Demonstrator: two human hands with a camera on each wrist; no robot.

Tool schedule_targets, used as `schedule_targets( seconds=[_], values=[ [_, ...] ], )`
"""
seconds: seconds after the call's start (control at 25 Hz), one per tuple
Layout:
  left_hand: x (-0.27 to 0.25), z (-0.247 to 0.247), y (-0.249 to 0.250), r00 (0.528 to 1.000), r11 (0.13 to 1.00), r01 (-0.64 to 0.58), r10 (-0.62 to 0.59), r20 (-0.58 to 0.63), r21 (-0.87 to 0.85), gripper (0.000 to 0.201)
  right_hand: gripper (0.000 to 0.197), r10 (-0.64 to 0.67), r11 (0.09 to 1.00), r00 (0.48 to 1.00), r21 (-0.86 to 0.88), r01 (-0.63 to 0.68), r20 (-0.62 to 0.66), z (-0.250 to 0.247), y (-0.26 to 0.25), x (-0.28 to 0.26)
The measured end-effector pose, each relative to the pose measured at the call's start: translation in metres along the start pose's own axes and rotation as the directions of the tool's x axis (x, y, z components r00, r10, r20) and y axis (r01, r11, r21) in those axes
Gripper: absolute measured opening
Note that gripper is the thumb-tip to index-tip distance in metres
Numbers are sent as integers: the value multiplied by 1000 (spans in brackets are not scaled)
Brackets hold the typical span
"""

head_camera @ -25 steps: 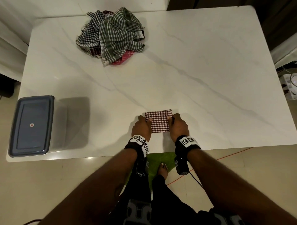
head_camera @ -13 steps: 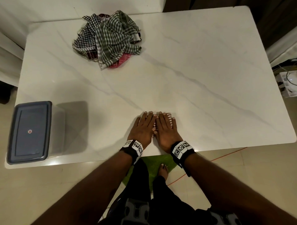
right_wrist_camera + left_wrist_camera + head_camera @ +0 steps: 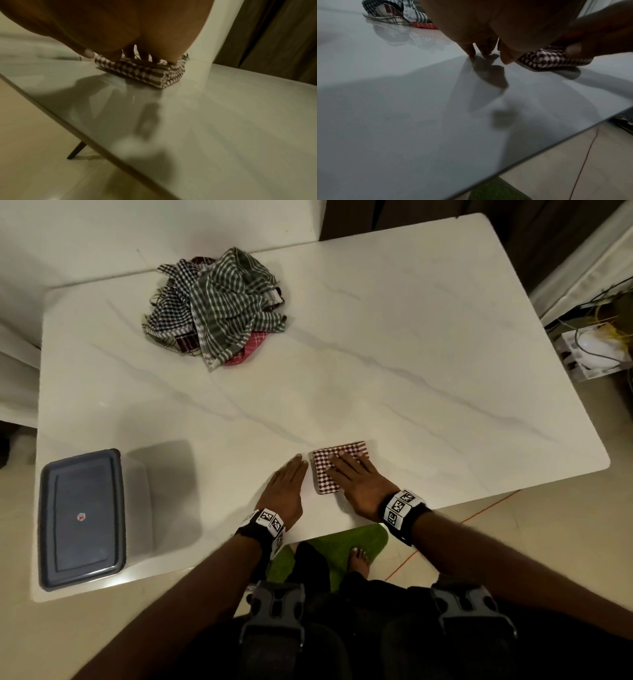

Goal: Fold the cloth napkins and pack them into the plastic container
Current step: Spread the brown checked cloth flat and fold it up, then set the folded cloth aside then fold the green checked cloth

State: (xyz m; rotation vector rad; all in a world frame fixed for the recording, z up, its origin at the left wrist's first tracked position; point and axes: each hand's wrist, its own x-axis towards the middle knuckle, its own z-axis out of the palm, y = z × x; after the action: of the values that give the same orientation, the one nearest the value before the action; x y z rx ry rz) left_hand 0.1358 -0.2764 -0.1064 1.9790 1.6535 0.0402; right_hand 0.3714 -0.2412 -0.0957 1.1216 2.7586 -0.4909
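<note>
A folded red-and-white checked napkin [image 3: 323, 474] [image 3: 547, 58] [image 3: 147, 71] lies near the front edge of the white marble table [image 3: 411, 354]. My right hand [image 3: 356, 477] rests flat on it with straight fingers pressing down. My left hand [image 3: 287, 484] lies flat on the table just left of the napkin, its fingertips [image 3: 471, 52] touching the tabletop. The plastic container [image 3: 80, 518], with its grey lid on, stands at the table's front left corner. A heap of unfolded checked napkins [image 3: 219, 309] sits at the back left.
The table's front edge [image 3: 539, 152] runs close under my wrists. A green mat [image 3: 346, 546] and a bare foot show on the floor below. Cables and a white box [image 3: 589, 350] lie on the floor at the right.
Both hands lay flat together on the folded napkin half a second ago. Now my left hand has slid off to the left onto the bare table, while my right hand stays pressing on the napkin.
</note>
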Motion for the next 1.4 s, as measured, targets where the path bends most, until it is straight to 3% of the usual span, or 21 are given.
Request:
schedule_targets(
  seconds=[0.12, 0.2, 0.32, 0.48, 0.6, 0.72, 0.8, 1.0, 1.2, 1.28, 1.4],
  values=[
    [8, -2, 6, 1000, 1000, 3, -3, 1, 25, 60, 76, 123, 991, 992, 50, -122, -1, 2, 5, -2],
    [15, -1, 18, 999, 998, 42, -42, -3, 47, 58, 67, 222, 973, 975, 73, -220, -19, 3, 9, -9],
    [25, -1, 38, 993, 991, 111, -113, 34, 75, 56, 56, 399, 911, 913, 148, -385, -82, 8, 25, -40],
    [48, 13, 74, 994, 987, 74, -85, 72, 143, 61, 58, 498, 864, 856, 165, -477, -135, 13, 66, -98],
    [68, 20, 106, 991, 980, 118, -127, 51, 162, 64, 51, 602, 798, 782, 108, -592, -159, 15, 111, -146],
    [84, 28, 145, 996, 978, 26, -44, 82, 207, 67, 49, 715, 699, 682, 143, -701, -154, 18, 160, -195],
    [93, 37, 173, 990, 970, 5, -38, 134, 242, 67, 50, 740, 672, 661, 165, -722, -126, 18, 185, -217],
    [103, 50, 216, 966, 953, 139, -191, 175, 270, 69, 55, 738, 674, 669, 165, -720, -93, 12, 221, -241],
    [94, 45, 190, 987, 971, 29, -65, 146, 237, 67, 59, 746, 665, 654, 187, -723, -123, -6, 213, -237],
    [88, 41, 179, 991, 985, -22, 0, 132, 170, 64, 63, 684, 729, 713, 158, -666, -152, -13, 195, -218],
    [75, 31, 163, 994, 996, -30, 21, 110, 85, 57, 64, 483, 871, 875, 122, -477, -29, -15, 159, -157]
  ],
)
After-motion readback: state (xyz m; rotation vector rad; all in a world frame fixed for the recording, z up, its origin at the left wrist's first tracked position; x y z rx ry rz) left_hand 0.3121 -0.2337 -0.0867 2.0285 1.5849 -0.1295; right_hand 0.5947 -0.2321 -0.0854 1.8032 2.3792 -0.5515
